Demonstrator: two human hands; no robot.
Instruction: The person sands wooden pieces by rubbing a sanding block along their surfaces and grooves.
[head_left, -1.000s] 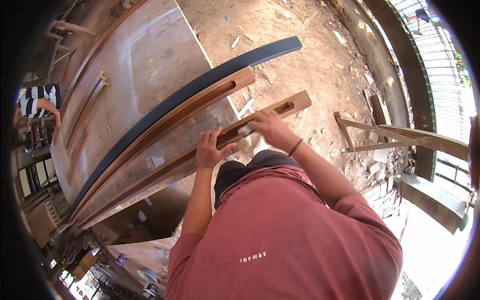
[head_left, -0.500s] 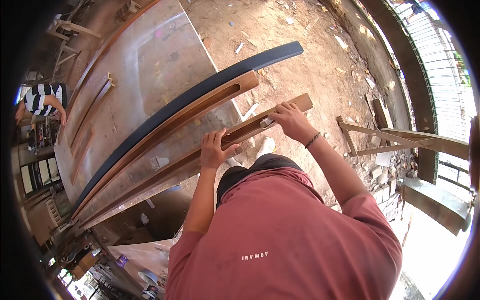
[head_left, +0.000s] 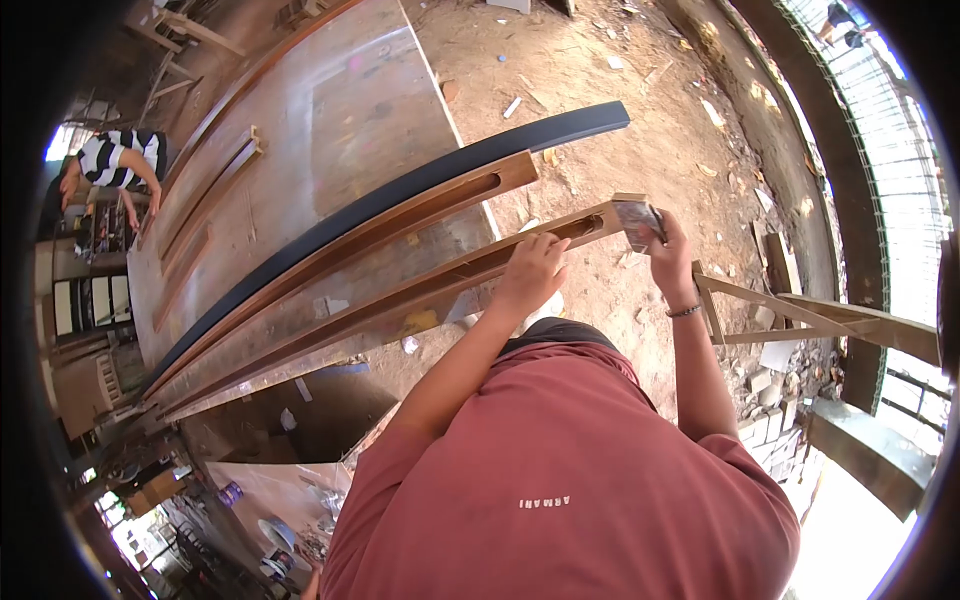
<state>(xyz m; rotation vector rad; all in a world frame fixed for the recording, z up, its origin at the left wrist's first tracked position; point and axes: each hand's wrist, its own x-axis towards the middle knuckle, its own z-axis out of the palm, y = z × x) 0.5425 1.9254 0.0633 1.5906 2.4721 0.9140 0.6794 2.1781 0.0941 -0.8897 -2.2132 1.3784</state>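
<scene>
A long brown wooden beam (head_left: 420,294) with a groove along its face runs from the lower left of the table out past its edge. Over the beam's upper edge curl the fingers of my left hand (head_left: 535,270), gripping it near the rounded end of the groove. At the beam's outer end, my right hand (head_left: 668,245) holds a greyish folded sheet, likely sandpaper (head_left: 634,222), against the end face. A second grooved wooden beam (head_left: 430,213) lies alongside, and beyond it a dark curved strip (head_left: 400,182) also overhangs the table.
The broad worktable (head_left: 350,110) bears thinner wooden pieces (head_left: 215,195) farther left. A person in a striped shirt (head_left: 122,160) leans at its far side. A wooden trestle (head_left: 800,315) stands on the right, over a dirt floor (head_left: 580,80) strewn with scraps.
My right hand has moved from atop the beam to its outer end, bringing the sheet along. My left hand has slid along the beam toward that end. The view has shifted slightly.
</scene>
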